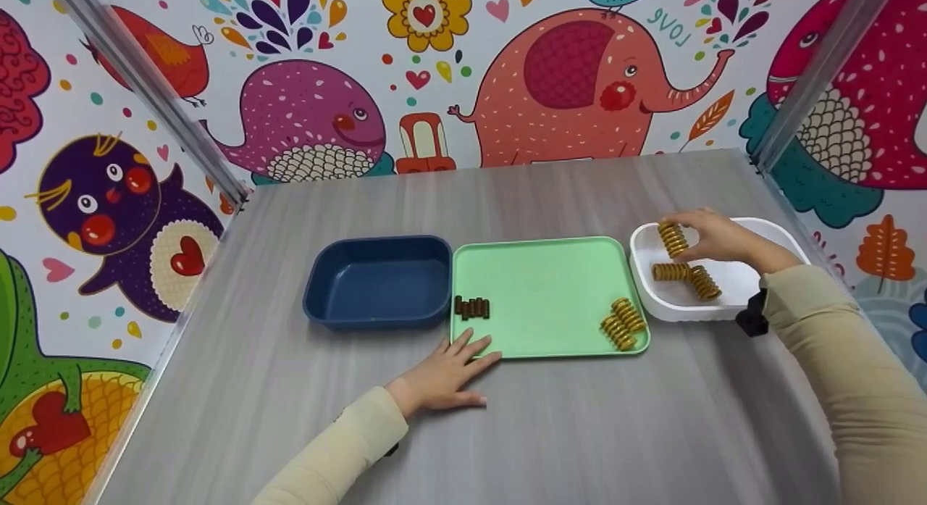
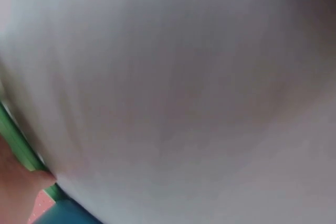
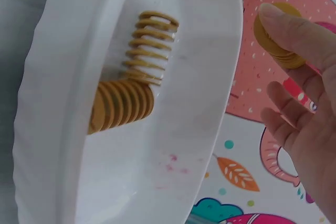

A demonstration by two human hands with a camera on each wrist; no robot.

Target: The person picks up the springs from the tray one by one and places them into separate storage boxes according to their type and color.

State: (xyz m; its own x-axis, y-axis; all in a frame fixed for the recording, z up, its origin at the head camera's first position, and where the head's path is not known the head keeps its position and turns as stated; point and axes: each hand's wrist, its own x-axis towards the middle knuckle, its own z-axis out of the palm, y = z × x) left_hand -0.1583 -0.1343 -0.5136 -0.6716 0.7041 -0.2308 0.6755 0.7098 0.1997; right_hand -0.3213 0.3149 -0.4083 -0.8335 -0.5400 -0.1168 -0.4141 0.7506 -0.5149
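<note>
My right hand (image 1: 713, 237) pinches a gold coil spring (image 1: 673, 239) between thumb and fingers, above the white container (image 1: 681, 313). Two more gold springs (image 3: 126, 104) lie inside that container, touching end to side in the right wrist view. On the green tray (image 1: 543, 288), a pair of gold springs (image 1: 627, 314) rests side by side at the front right corner. Several small dark brown cylindrical pieces (image 1: 475, 308) stand in a row near its left edge. My left hand (image 1: 442, 378) lies with fingers spread on the table, its fingertips at the tray's front left corner.
A dark blue container (image 1: 391, 291) sits directly left of the tray, and the white one adjoins the tray's right side. Grey wood-grain tabletop (image 1: 550, 432) extends in front. Cartoon-printed walls (image 1: 434, 70) and metal posts (image 1: 156, 92) border the table.
</note>
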